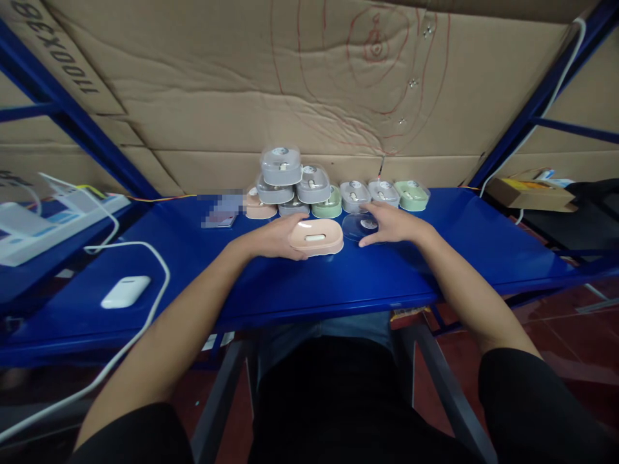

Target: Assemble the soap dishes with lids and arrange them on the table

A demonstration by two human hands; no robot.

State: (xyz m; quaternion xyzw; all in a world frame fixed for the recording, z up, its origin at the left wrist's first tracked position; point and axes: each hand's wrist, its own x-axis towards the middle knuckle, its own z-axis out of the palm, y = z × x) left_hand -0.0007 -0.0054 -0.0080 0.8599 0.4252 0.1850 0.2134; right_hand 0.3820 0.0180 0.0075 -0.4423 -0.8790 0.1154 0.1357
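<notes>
Fingers of the left hand clasp the left end of the pink box, which sits on the blue table in front of the stacked boxes, while the right hand spreads thumb and fingers apart at the clear lid just right of that box, contact unclear. Steadying the uncovered box while handling its lid seems the step in hand; the next move probably calls for a light, even hold on the lid's rim.

The pink box appears to be smooth, glossy plastic; the lid is clear, shiny plastic. The tabletop resembles glossy painted metal. The backing panel is matt, creased cardboard.
</notes>
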